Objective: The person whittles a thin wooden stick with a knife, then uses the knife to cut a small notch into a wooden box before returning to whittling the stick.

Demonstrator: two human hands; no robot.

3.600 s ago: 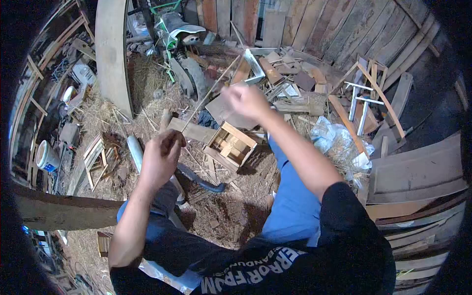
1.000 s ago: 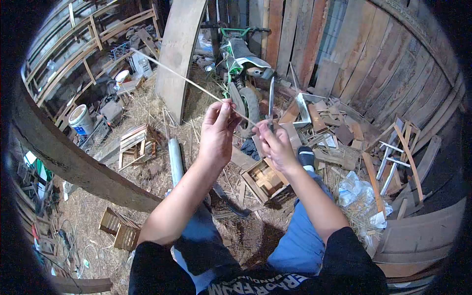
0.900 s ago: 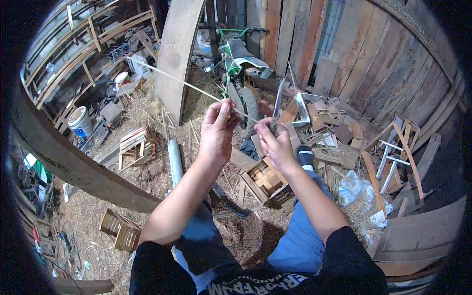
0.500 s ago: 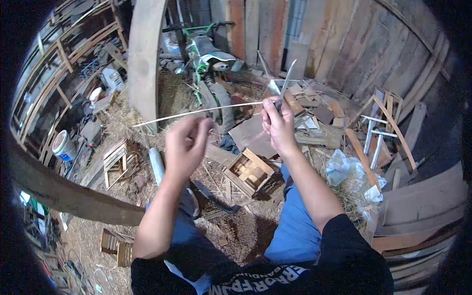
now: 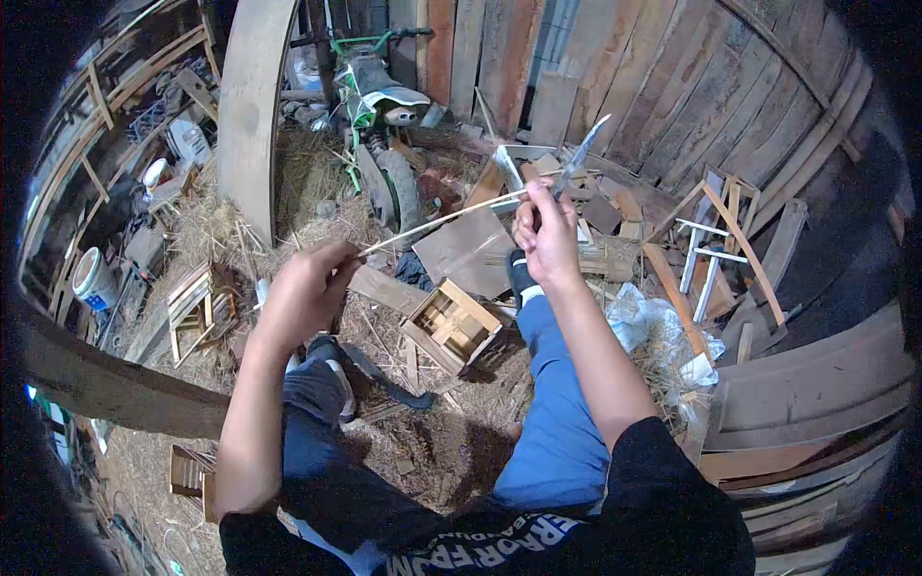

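Observation:
A thin, pale strip of wood or bamboo (image 5: 442,222) runs slantwise between my two hands. My left hand (image 5: 309,290) pinches its lower left end between thumb and fingers. In my right hand (image 5: 549,235), raised higher, are a knife (image 5: 583,146) and the strip's other end, close together. The blade points up and to the right; the fingers hide most of its handle. Below the strip, on the floor between my legs, stands a small wooden box (image 5: 432,347) with wood pieces inside.
A green and white motorbike (image 5: 379,101) leans at the back. Scrap wood (image 5: 615,206) and a plastic bag (image 5: 634,317) lie to the right. At far left stands a white bucket (image 5: 94,278). A dark curved object (image 5: 389,382) rests near my left foot, amid straw and shavings.
My left hand has moved down and left and closed on the strip's left part; before, it hovered beside it. The strip now tilts more steeply, and the knife leans further right.

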